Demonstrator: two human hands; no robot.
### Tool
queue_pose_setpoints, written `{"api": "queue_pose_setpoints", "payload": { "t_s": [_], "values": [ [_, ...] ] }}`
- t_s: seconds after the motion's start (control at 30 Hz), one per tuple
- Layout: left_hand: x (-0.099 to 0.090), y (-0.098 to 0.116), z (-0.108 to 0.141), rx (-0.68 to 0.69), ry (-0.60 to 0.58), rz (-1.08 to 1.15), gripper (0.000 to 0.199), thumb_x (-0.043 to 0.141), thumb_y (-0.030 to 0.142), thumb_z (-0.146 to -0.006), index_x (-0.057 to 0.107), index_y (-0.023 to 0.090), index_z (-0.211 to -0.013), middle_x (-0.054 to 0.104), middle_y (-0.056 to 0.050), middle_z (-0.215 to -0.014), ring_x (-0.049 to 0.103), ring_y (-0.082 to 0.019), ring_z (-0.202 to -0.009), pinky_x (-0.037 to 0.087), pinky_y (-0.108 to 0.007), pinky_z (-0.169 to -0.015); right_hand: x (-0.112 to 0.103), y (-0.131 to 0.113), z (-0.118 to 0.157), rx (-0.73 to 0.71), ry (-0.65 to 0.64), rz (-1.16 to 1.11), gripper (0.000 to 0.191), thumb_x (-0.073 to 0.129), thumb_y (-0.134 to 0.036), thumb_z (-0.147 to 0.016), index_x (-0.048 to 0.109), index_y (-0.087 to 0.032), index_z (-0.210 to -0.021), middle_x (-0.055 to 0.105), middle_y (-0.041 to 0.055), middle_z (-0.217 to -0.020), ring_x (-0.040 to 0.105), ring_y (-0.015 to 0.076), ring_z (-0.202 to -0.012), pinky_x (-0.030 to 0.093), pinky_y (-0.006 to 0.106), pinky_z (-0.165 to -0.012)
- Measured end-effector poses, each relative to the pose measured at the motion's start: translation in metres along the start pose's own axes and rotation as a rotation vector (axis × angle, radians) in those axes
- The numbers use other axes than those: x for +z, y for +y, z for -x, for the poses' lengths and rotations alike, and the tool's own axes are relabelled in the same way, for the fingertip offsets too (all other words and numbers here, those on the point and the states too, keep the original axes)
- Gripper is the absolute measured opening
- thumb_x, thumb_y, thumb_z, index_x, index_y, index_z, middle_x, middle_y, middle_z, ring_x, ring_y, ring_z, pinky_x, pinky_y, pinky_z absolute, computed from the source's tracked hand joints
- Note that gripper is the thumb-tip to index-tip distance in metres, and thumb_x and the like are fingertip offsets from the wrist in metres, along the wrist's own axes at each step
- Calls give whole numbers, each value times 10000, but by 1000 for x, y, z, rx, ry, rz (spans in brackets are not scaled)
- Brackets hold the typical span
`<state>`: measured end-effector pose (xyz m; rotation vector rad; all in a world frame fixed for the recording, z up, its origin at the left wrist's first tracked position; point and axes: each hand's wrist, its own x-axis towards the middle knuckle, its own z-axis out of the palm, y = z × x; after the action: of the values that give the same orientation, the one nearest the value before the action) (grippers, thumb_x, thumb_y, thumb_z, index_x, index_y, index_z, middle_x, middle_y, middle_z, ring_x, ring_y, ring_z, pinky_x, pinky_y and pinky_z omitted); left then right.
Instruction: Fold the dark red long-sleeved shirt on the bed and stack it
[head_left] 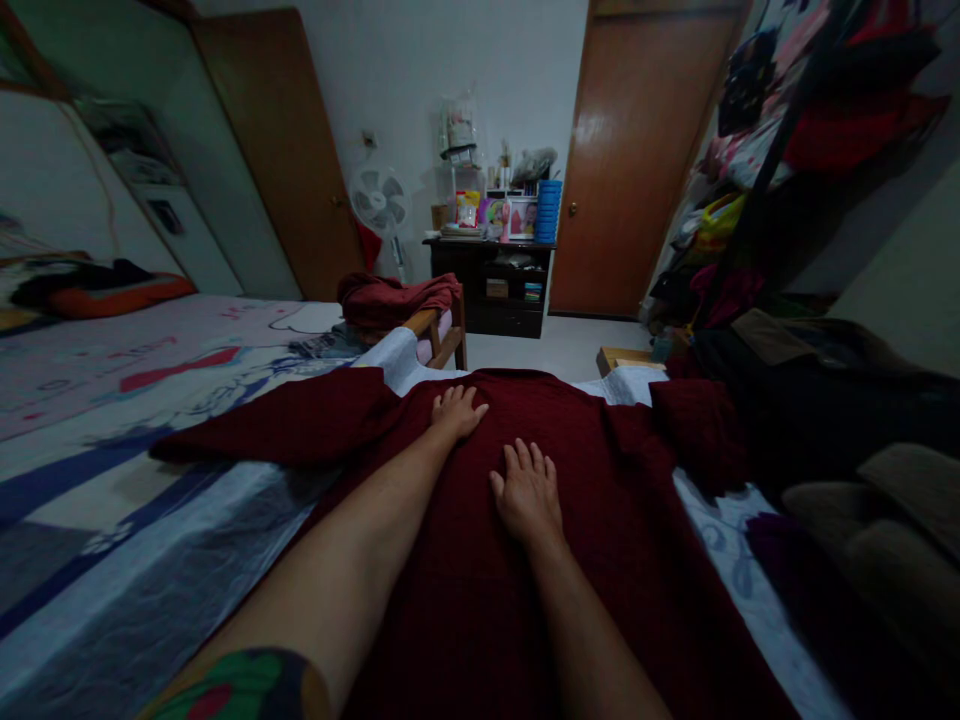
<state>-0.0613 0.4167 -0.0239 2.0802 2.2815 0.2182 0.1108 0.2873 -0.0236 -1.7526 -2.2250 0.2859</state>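
Note:
A dark red long-sleeved garment (465, 560) lies spread out in front of me, its neckline toward the far end. One sleeve stretches out to the left over the bed's edge; the other is bunched on the right. My left hand (456, 410) rests flat on the upper part of the garment, just below the neckline, fingers apart. Nearer to me and a little to the right, my right hand (529, 488) lies palm down on the cloth with its fingers stretched out. Neither hand grips the fabric. Beneath the garment shows a light patterned cloth (724, 545).
A bed with a printed sheet (187, 390) is at the left. Dark clothes (847, 400) are piled on the right. Beyond stand a wooden chair (448, 345) with a reddish cloth (397, 300), a fan (381, 205), a dark cabinet (487, 320) and a brown door (637, 170).

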Motion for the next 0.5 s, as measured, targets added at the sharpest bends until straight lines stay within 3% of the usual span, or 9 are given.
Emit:
{"api": "queue_pose_setpoints", "payload": {
  "t_s": [0.1, 0.27, 0.4, 0.5],
  "values": [
    [-2, -7, -9, 21, 19, -10, 655, 297, 631, -909, 390, 223, -1413, 378, -133, -1504, 324, -322, -1376, 271, -551, -1089, -1, -1, 1, -4, 10, -4, 551, 385, -431, -937, 430, -187, -1429, 346, 77, -1536, 239, 289, -1423, 120, 470, -1152],
    [-14, -15, -22, 54, 11, -19, 488, 288, 491, -954, 473, 230, -1322, 499, -109, -1397, 442, -285, -1284, 374, -478, -1022, -2, -1, 1, -8, 3, 0, 557, 385, -434, -937, 417, -182, -1433, 339, 88, -1538, 226, 283, -1429, 123, 466, -1151],
    [-15, -15, -28, 53, -3, -23, 443, 392, 418, -927, 464, 226, -1320, 496, -109, -1399, 446, -270, -1283, 374, -435, -1027, -2, -1, 1, -6, 8, -8, 556, 387, -438, -935, 420, -187, -1430, 341, 84, -1537, 227, 287, -1428, 121, 466, -1151],
    [-9, -14, -26, 48, 4, -18, 433, 354, 380, -947, 432, 224, -1344, 458, -105, -1441, 398, -256, -1328, 351, -440, -1051, -3, -1, 0, -3, -1, -10, 557, 386, -437, -935, 421, -185, -1431, 341, 88, -1537, 226, 284, -1429, 122, 465, -1150]
  ]
}}
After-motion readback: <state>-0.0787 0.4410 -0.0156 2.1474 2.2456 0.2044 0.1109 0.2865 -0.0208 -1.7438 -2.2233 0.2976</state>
